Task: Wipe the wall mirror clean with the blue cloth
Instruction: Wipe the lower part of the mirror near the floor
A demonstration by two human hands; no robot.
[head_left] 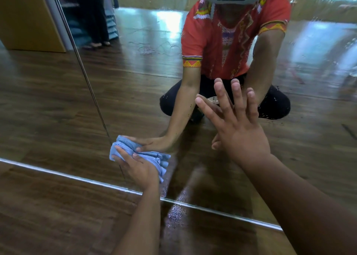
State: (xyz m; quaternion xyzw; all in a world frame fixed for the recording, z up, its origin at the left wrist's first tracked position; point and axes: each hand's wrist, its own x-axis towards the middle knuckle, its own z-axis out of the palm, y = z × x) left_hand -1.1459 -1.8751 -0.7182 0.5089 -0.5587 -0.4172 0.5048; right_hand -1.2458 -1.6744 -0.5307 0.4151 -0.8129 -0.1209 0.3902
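Observation:
The wall mirror [135, 92] fills most of the view and reaches down to the floor. My left hand [136, 166] presses a bunched blue cloth [156, 159] flat against the glass near its lower edge, fingers spread over the cloth. The cloth touches a vertical seam between two mirror panels. My right hand [237, 123] rests flat on the glass higher up and to the right, fingers straight and spread. Water droplets and streaks show on the right part of the mirror.
A metal strip [58, 173] runs along the mirror's bottom edge above the dark wooden floor [58, 216]. A wet patch [174, 212] lies on the floor below the cloth. The mirror reflects me crouching, and a person standing far back left.

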